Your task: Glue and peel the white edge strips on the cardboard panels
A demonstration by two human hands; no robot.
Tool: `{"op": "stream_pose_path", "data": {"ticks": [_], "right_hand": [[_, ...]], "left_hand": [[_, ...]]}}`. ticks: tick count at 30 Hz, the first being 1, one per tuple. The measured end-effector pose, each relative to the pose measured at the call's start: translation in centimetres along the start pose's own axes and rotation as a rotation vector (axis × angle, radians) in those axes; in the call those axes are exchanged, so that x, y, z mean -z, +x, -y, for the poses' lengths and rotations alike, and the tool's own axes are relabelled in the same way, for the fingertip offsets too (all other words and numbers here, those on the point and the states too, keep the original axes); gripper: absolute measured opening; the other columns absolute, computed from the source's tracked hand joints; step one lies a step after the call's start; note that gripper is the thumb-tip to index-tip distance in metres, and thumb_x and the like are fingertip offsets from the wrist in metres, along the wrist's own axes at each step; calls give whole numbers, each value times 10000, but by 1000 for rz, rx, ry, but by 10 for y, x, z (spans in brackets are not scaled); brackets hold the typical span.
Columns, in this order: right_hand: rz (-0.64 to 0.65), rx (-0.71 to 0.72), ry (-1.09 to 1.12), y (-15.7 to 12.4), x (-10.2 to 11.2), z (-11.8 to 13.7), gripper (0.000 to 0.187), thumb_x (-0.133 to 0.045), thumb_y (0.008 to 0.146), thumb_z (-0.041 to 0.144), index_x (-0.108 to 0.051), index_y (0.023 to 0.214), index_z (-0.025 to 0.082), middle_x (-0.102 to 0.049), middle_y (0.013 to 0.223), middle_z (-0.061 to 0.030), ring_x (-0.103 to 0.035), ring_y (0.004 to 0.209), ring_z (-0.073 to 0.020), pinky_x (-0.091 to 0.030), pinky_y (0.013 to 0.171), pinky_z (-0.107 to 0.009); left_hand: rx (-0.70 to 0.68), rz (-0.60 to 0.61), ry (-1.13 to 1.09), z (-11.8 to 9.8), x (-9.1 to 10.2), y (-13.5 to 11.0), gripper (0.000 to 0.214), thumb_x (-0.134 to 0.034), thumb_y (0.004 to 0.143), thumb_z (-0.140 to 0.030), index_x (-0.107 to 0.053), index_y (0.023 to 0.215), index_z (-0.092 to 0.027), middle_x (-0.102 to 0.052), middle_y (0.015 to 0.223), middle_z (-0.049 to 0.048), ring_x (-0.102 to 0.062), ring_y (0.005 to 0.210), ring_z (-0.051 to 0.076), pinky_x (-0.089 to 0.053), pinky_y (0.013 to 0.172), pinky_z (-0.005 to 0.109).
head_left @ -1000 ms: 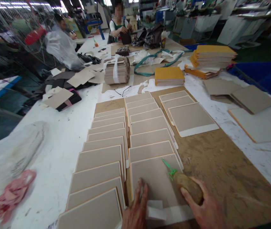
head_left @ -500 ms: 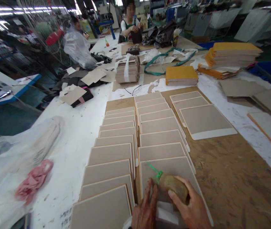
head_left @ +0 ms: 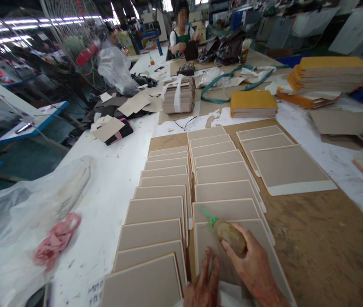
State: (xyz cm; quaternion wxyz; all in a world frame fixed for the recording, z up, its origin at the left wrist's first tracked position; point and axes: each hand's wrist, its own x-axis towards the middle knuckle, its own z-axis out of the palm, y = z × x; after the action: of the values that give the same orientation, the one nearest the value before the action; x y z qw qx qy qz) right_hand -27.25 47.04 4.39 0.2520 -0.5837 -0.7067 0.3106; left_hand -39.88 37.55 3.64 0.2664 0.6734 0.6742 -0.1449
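My right hand [head_left: 254,264] is closed around a brown, rounded lump [head_left: 231,238] with a green tie at its far end. The lump rests on or just over the nearest beige panel [head_left: 207,238] of the middle row, by its far edge. Flat on that same panel lies my left hand [head_left: 203,281], fingers stretched out and holding nothing. Something whitish [head_left: 229,294] shows between my hands; its kind is unclear. Left of my hands runs another row of overlapping beige panels [head_left: 143,281] with pale borders and orange edges.
A third, shorter row of panels [head_left: 290,164] lies on the brown board [head_left: 322,230]. Beyond are a tied bundle [head_left: 179,96] and yellow-topped stacks [head_left: 253,102]. Pink cloth [head_left: 58,238] and plastic sheeting [head_left: 34,200] lie left. A co-worker [head_left: 183,38] is at the far end.
My right hand has moved the lump away from me, toward the panel's far edge. My left hand stays about where it was on the panel. The view has shifted slightly.
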Motion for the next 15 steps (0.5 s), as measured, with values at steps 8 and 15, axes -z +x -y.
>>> {"op": "stream_pose_path", "data": {"ticks": [8,15], "right_hand": [[-42,-71,-51,5,14,-10,370,-509,751,411,-500,1062,210,-630,1019,-66,-588,952,-207,-489,820,-358],[-150,-276,-140,-1,50,-41,443,-506,719,501,-541,1034,191,-664,957,-88,-622,880,-240,-511,748,-361]], "left_hand": [[21,24,5,-2,4,-1,768,-276,670,113,-162,1320,-282,-223,1397,90,-662,817,207,-564,559,300],[54,51,-58,3,-4,4,781,-287,671,101,-81,1280,-343,-180,1410,58,-645,883,218,-552,562,288]]}}
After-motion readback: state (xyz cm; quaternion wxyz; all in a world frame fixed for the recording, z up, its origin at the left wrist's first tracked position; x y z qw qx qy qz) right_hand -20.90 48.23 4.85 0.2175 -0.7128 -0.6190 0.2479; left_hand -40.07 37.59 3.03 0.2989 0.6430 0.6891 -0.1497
